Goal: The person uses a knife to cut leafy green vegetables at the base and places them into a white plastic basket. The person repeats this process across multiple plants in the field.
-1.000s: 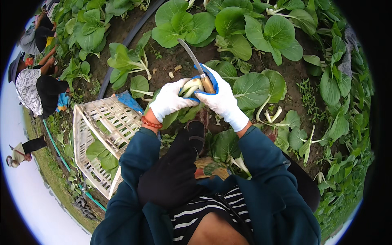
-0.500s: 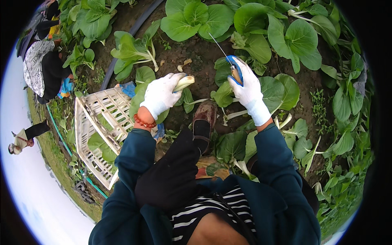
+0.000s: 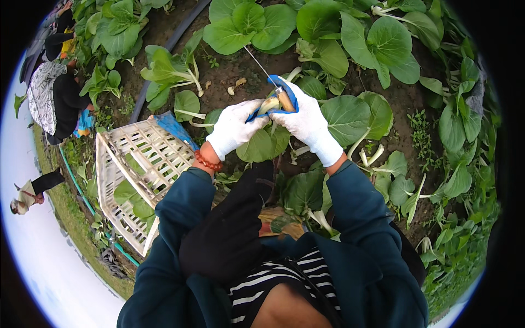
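Note:
Both my hands wear white gloves with blue palms and meet in front of me. My left hand (image 3: 235,130) is closed round a bok choy (image 3: 262,145), its pale cut base pointing up and its green leaves hanging below. In my right hand (image 3: 307,118) is a knife (image 3: 285,100) with a wooden handle; its thin blade points up and left, away from me. The right fingers and thumb reach to the bok choy's base and seem to touch it. Large leafy bok choy plants (image 3: 249,24) grow just beyond the blade.
A white plastic crate (image 3: 123,143) with greens inside stands tilted at my left, a blue bag (image 3: 174,130) by its edge. Cut bok choy (image 3: 373,156) lie on the soil at right. A dark hose (image 3: 164,57) crosses the far left. Two people (image 3: 60,104) are farther left.
My hands have come together: the left moved right with the bok choy, the right moved left with the knife. The bok choy's leaves now hang beneath the hands.

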`<action>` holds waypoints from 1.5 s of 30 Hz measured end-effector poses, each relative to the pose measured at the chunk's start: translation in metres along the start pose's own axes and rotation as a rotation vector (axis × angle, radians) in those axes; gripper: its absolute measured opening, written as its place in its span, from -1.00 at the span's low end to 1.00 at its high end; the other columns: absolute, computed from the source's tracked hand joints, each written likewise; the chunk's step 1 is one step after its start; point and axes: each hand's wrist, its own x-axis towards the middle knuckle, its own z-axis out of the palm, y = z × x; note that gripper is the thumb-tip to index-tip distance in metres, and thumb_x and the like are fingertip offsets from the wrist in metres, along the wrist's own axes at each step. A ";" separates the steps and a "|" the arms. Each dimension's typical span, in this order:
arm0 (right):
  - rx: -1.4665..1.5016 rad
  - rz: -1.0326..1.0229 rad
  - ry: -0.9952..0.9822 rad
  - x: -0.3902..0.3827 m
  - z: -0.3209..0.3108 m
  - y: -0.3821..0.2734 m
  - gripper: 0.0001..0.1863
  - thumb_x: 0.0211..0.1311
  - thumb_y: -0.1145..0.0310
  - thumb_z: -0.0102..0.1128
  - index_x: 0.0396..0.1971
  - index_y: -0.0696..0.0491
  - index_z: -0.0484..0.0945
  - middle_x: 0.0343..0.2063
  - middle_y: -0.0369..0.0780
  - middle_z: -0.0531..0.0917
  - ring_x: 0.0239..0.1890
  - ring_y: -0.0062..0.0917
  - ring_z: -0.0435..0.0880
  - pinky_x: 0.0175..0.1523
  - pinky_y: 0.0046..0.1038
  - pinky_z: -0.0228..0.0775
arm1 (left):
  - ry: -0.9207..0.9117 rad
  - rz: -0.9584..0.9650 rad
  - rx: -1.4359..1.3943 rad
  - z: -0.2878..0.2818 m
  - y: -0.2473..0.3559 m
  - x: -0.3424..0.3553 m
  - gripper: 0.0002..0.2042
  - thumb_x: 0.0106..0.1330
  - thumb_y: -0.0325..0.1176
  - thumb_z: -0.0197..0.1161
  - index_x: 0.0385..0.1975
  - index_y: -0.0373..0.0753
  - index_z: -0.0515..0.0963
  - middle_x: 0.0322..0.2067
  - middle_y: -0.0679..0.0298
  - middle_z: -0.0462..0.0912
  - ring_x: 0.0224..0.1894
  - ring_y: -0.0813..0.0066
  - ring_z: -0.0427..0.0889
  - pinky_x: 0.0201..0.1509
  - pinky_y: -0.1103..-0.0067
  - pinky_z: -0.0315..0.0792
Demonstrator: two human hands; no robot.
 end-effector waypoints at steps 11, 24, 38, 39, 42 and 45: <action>0.269 0.133 -0.079 -0.006 -0.054 0.012 -0.27 -0.01 0.52 0.37 0.28 0.04 0.43 -0.23 -0.34 0.66 -0.28 -0.70 0.58 -0.11 -0.60 0.49 | -0.137 -0.083 0.601 -0.017 -0.032 0.003 -0.50 0.34 -0.01 0.21 0.18 -0.16 0.50 0.06 0.06 0.61 0.10 0.05 0.58 0.16 0.33 0.48; 0.593 0.237 0.036 0.007 0.007 0.011 -0.42 0.33 0.40 0.23 0.35 0.03 0.36 -0.25 -0.38 0.62 -0.39 -0.80 0.49 -0.33 -0.73 0.33 | -0.043 -0.173 0.704 -0.058 -0.045 0.017 -0.78 0.21 -0.19 0.24 -0.21 -0.11 0.53 -0.34 0.14 0.68 -0.27 0.11 0.68 -0.20 0.25 0.54; 0.151 0.205 -0.367 0.088 0.149 0.048 -0.37 0.35 0.16 0.11 0.41 -0.16 0.26 -0.31 -0.05 0.69 -0.34 -0.24 0.68 -0.18 -0.27 0.49 | -0.327 -0.527 1.041 -0.141 -0.152 0.000 -0.85 0.26 -0.42 0.17 -0.25 -0.23 0.64 0.10 -0.05 0.52 -0.04 -0.01 0.67 0.04 0.23 0.56; 0.106 0.201 -0.368 0.096 0.160 0.046 -0.38 0.35 0.16 0.10 0.41 -0.16 0.26 -0.31 -0.04 0.69 -0.33 -0.23 0.69 -0.17 -0.26 0.49 | -0.334 -0.519 1.057 -0.140 -0.151 -0.009 -0.84 0.28 -0.41 0.15 -0.23 -0.23 0.63 0.06 -0.03 0.56 -0.07 -0.01 0.68 0.00 0.23 0.57; -0.008 0.231 -0.355 0.118 0.178 0.042 -0.40 0.36 0.18 0.08 0.40 -0.14 0.27 -0.31 -0.01 0.69 -0.28 -0.15 0.68 -0.13 -0.21 0.48 | -0.335 -0.494 1.037 -0.124 -0.137 -0.012 -0.83 0.22 -0.44 0.16 -0.22 -0.21 0.60 0.19 -0.06 0.49 -0.09 0.01 0.69 -0.04 0.25 0.59; -0.119 0.245 -0.361 0.139 0.185 0.043 -0.40 0.36 0.19 0.07 0.39 -0.12 0.28 -0.28 0.02 0.68 -0.25 -0.08 0.67 -0.09 -0.16 0.47 | -0.351 -0.467 1.025 -0.113 -0.123 -0.012 -0.85 0.23 -0.43 0.15 -0.23 -0.21 0.58 0.10 -0.03 0.54 -0.16 0.03 0.71 -0.11 0.25 0.60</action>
